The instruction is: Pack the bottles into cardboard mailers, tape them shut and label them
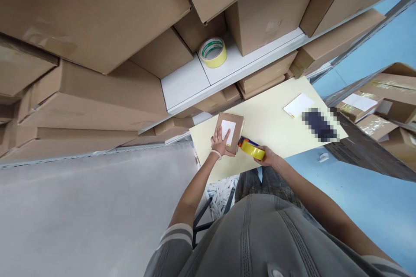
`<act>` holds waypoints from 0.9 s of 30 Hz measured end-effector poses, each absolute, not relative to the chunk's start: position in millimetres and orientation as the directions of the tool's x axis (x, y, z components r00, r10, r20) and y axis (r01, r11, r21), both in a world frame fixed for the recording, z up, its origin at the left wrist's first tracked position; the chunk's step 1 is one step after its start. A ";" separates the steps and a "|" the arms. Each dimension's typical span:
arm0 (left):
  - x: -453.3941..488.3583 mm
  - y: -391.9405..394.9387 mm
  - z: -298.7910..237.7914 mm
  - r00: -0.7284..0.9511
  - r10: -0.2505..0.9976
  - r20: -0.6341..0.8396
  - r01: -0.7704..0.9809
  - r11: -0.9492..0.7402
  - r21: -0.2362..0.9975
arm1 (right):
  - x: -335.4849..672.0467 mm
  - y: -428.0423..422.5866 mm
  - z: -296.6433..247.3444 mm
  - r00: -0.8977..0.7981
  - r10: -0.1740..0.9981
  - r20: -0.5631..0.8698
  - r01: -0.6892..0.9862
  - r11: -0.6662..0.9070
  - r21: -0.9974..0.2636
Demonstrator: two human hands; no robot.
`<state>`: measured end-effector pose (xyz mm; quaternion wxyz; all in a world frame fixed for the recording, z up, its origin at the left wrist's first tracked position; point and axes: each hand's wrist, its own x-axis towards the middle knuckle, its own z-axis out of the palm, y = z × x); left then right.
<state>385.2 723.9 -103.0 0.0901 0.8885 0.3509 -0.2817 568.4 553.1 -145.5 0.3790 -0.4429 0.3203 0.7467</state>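
Note:
A small flat cardboard box (239, 124) with a white label (229, 128) lies on the pale yellow table (269, 114). My left hand (221, 142) rests on the box and label, fingers spread. In my right hand (267, 156) is a tape dispenser (251, 149) with a yellow roll on it. Its orange-and-dark front end is close to the box's right side; whether it touches cannot be made out. My right fingers are wrapped round the dispenser's near end and partly hidden by it.
A stack of white labels (298, 105) and a blurred dark object (320, 124) lie on the table's right part. Behind, a white shelf (185, 88) holds large cartons and a yellow tape roll (212, 53). An open carton of taped boxes (373, 112) stands right. Paper strips (222, 197) lie below the table.

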 end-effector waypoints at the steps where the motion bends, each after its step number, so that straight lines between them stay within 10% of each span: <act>1: 385.2 724.1 -102.8 0.595 0.572 -0.564 0.675 -0.737 -0.036 | 562.5 550.1 -144.4 -0.301 0.275 -0.913 -0.867 -0.479 0.142; 17: 390.3 722.4 -94.4 0.584 0.579 -0.569 0.663 -0.745 -0.078 | 508.8 530.3 -127.6 -0.022 0.416 -0.909 -0.906 -0.392 -0.157; 27: 390.9 721.6 -94.0 0.579 0.569 -0.584 0.658 -0.749 -0.078 | 559.8 524.6 -137.6 0.378 0.590 -0.714 -0.380 -0.604 -0.700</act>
